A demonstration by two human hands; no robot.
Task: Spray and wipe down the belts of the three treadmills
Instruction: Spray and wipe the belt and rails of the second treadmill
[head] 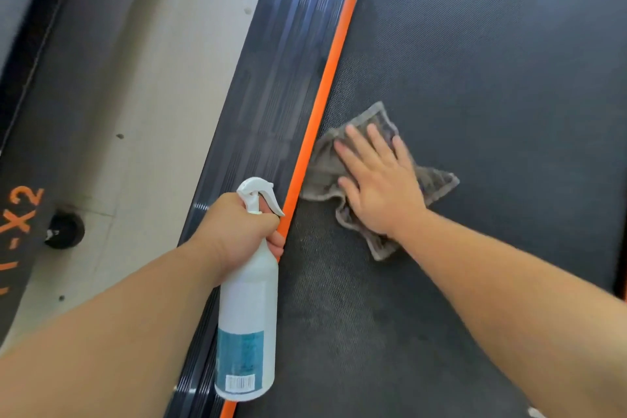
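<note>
The belt (475, 78) of this treadmill shows darker, mottled patches around and below the cloth (441, 181), which I read as spray already laid down and a wipe under way near the belt's left edge. The stretch toward 12 and 2 o'clock looks dry and probably remains to be done. How many of the three treadmills are finished cannot be told from here.

The grey cloth lies flat on the belt beneath the right hand (380, 180), whose fingers are straight and spread, pressing it down. Cloth corners stick out at 11, 3 and 6 o'clock of the hand.

At 8 o'clock of the cloth, over the orange strip (325, 95), the left hand (234, 231) grips the spray bottle (247, 316) by its neck. Another treadmill (20, 214) sits at 9 o'clock across the floor (152, 78).
</note>
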